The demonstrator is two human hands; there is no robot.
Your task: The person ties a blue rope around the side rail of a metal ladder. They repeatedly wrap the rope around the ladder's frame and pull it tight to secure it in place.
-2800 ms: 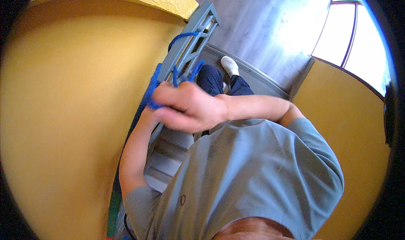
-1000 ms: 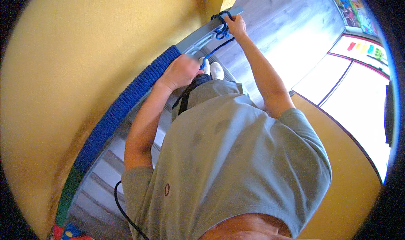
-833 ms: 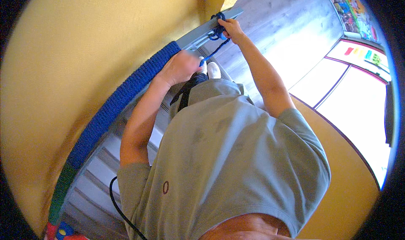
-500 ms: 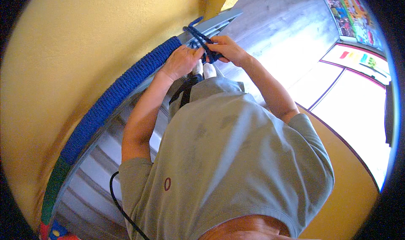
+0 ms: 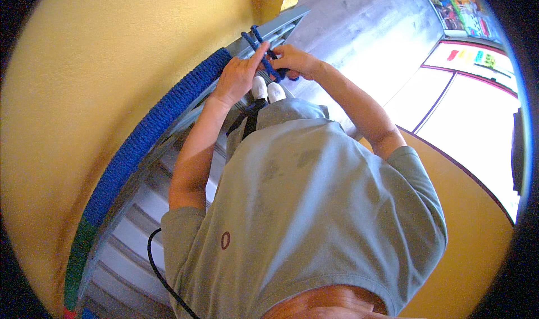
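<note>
Thick blue rope is wound tightly round a long grey rail (image 5: 281,24), making a ribbed sleeve (image 5: 163,114) along much of it. Beyond the sleeve's upper end, loose strands of blue rope (image 5: 268,65) cross the rail's bare part. My left hand (image 5: 238,79) lies beside that end, its fingers stretched up along the rail and touching the strands. With bent fingers my right hand (image 5: 296,62) grips the loose rope from the right side. Dark loops hang under its fingertips, and their far ends are partly hidden.
Grey slats (image 5: 135,229) run below the rail at left, with a yellow wall (image 5: 112,49) behind. Lower down, the wrapping turns green (image 5: 81,251). A black cable (image 5: 154,257) hangs by my left side. My white-tipped shoes (image 5: 275,92) show beneath my hands.
My left hand has gone from closed at the rope to fingers stretched upward. The loose strands now stand more upright, and my right hand has shifted slightly with them.
</note>
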